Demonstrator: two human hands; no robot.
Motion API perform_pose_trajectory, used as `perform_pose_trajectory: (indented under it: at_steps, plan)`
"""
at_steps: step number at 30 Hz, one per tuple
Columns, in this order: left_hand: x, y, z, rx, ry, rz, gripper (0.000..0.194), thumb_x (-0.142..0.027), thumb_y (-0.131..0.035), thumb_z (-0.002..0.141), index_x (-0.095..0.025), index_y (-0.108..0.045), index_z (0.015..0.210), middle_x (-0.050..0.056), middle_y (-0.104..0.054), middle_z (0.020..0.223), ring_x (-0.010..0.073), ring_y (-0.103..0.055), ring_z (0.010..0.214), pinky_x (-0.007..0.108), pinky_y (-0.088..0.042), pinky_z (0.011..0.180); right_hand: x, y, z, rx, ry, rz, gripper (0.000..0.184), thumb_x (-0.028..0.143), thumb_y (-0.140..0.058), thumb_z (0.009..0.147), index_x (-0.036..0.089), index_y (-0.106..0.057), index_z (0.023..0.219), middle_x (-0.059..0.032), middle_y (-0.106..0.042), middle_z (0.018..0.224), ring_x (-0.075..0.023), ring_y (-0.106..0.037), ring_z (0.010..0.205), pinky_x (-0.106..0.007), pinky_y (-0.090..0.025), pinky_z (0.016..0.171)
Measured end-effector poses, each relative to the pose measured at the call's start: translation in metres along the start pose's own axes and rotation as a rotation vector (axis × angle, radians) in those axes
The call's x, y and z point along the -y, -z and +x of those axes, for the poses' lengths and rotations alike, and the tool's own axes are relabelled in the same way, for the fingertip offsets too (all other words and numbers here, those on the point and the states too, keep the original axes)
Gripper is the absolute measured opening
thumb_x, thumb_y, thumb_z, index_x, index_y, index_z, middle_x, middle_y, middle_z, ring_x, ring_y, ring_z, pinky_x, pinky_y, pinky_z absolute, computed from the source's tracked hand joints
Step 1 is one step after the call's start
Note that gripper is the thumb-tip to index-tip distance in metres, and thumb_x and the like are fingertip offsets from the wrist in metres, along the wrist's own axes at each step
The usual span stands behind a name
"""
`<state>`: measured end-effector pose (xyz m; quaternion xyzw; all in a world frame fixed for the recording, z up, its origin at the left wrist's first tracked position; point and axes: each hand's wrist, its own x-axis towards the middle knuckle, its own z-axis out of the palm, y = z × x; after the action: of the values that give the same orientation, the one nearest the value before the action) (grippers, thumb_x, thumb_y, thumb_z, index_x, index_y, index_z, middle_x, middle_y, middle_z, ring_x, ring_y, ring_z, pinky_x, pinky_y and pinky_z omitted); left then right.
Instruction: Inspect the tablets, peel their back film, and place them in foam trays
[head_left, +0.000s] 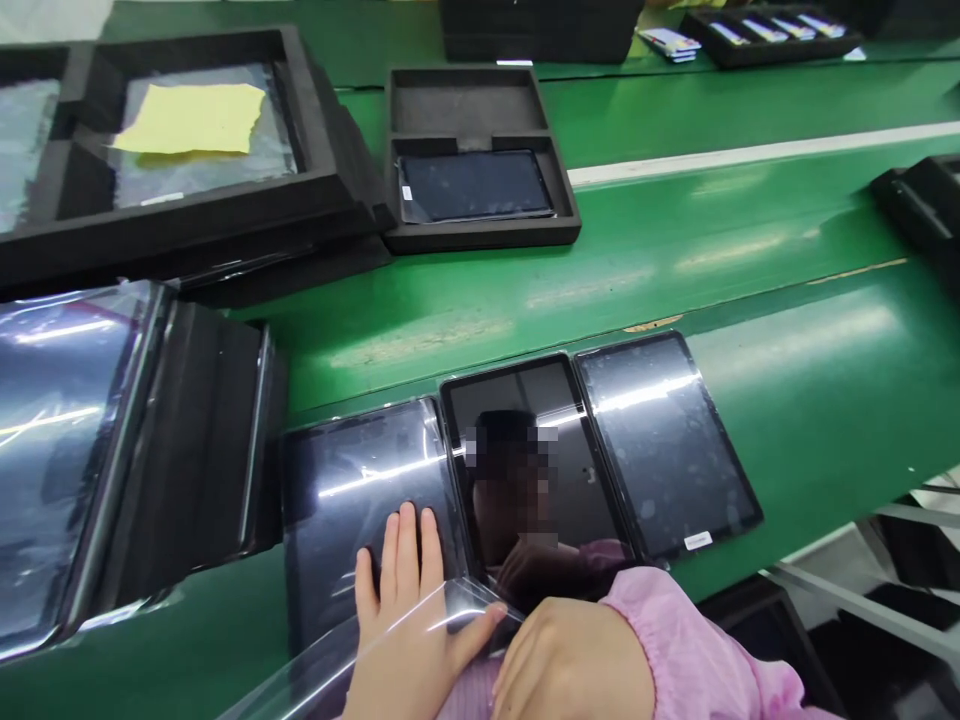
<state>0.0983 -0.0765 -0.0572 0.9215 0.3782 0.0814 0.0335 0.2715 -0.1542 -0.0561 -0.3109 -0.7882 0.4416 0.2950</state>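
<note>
Three dark tablets lie side by side on the green work surface. My left hand [412, 610] rests flat with fingers spread on the left tablet [360, 470], whose screen looks filmed. A clear plastic film [330, 660] curves across the back of that hand toward my right hand [574, 655], which is curled closed at its edge; its fingertips are hidden. The middle tablet [525, 440] has a glossy, mirror-like screen, just beyond my right hand. The right tablet [660, 440] has a hazy, spotted surface and a small white label [697, 541] near its lower edge.
Stacked dark panels [187, 430] stand at left. Behind them is a black foam tray [315, 130] with yellow paper [191, 118]. Another foam tray [469, 105] holds a dark screen [476, 185]. More black trays [772, 40] sit at the far right back.
</note>
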Motion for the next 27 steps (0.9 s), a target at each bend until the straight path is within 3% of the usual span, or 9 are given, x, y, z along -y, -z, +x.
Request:
perform_pose_trajectory:
  at_steps: [3, 8, 12, 16, 18, 21, 24, 27]
  plan:
    - [-0.001, 0.000, 0.001, 0.002, 0.012, -0.007, 0.088, -0.062, -0.022, 0.093, -0.003, 0.000, 0.154, 0.032, -0.036, 0.150, 0.0444, -0.038, 0.136, 0.063, -0.022, 0.109, 0.001, -0.004, -0.001, -0.060, 0.094, 0.192, 0.017, 0.016, -0.054, 0.090, 0.022, -0.060, 0.076, 0.0032, -0.078, 0.103, -0.0067, -0.072, 0.092, -0.006, -0.047, 0.079]
    - [0.000, -0.004, 0.003, -0.024, 0.022, 0.000, 0.085, -0.059, -0.023, 0.094, -0.004, 0.000, 0.155, 0.031, -0.032, 0.152, 0.0434, -0.033, 0.140, 0.064, -0.023, 0.110, 0.021, 0.011, 0.000, -0.414, 0.051, 0.135, 0.032, 0.012, -0.039, 0.082, 0.017, -0.068, 0.094, -0.0044, -0.078, 0.101, -0.0104, -0.074, 0.087, -0.011, -0.051, 0.084]
    - [0.002, -0.003, 0.005, -0.062, -0.009, -0.033, 0.089, -0.063, -0.028, 0.092, -0.004, -0.005, 0.155, 0.032, -0.033, 0.151, 0.0425, -0.034, 0.140, 0.062, -0.026, 0.110, 0.039, 0.039, -0.020, -0.740, -0.203, 0.032, 0.040, 0.004, -0.045, 0.081, 0.015, -0.070, 0.110, -0.0087, -0.075, 0.110, -0.0148, -0.073, 0.098, -0.021, -0.057, 0.086]
    - [0.002, 0.004, 0.008, -0.015, 0.020, -0.109, 0.094, -0.069, -0.028, 0.090, -0.002, -0.011, 0.154, 0.033, -0.030, 0.153, 0.0444, -0.031, 0.142, 0.064, -0.026, 0.111, 0.042, 0.060, -0.065, -0.953, -0.489, -0.292, 0.035, 0.009, -0.056, 0.086, 0.021, -0.070, 0.116, -0.0099, -0.071, 0.121, -0.0240, -0.066, 0.115, -0.039, -0.055, 0.099]
    - [0.002, 0.006, 0.009, 0.011, 0.052, -0.130, 0.096, -0.072, -0.027, 0.088, -0.001, -0.015, 0.152, 0.034, -0.031, 0.152, 0.0450, -0.031, 0.142, 0.065, -0.026, 0.111, 0.039, 0.065, -0.089, -1.098, -0.620, -0.442, 0.036, 0.011, -0.057, 0.087, 0.023, -0.069, 0.119, -0.0100, -0.069, 0.125, -0.0271, -0.067, 0.114, -0.046, -0.055, 0.099]
    - [0.001, 0.007, 0.010, 0.023, 0.076, -0.149, 0.095, -0.072, -0.029, 0.088, -0.001, -0.022, 0.150, 0.035, -0.031, 0.151, 0.0455, -0.030, 0.142, 0.065, -0.028, 0.109, 0.034, 0.066, -0.118, -1.294, -0.733, -0.547, 0.039, 0.014, -0.057, 0.089, 0.024, -0.066, 0.125, -0.0101, -0.069, 0.122, -0.0262, -0.071, 0.103, -0.046, -0.059, 0.092]
    - [-0.002, 0.005, 0.010, 0.033, 0.020, -0.163, 0.076, -0.057, -0.040, 0.090, -0.008, -0.029, 0.148, 0.028, -0.030, 0.154, 0.0429, -0.027, 0.144, 0.064, -0.027, 0.111, 0.032, 0.062, -0.133, -1.338, -0.801, -0.623, 0.037, 0.019, -0.057, 0.090, 0.024, -0.065, 0.126, -0.0103, -0.070, 0.121, -0.0271, -0.069, 0.108, -0.047, -0.058, 0.093]
    - [-0.012, 0.005, 0.013, 0.052, -0.070, -0.154, 0.063, -0.037, -0.047, 0.087, -0.016, -0.037, 0.146, 0.021, -0.028, 0.158, 0.0419, -0.027, 0.145, 0.064, -0.024, 0.112, 0.031, 0.052, -0.137, -1.219, -0.823, -0.738, 0.041, 0.025, -0.061, 0.088, 0.025, -0.062, 0.129, -0.0130, -0.063, 0.132, -0.0314, -0.059, 0.124, -0.054, -0.050, 0.102]
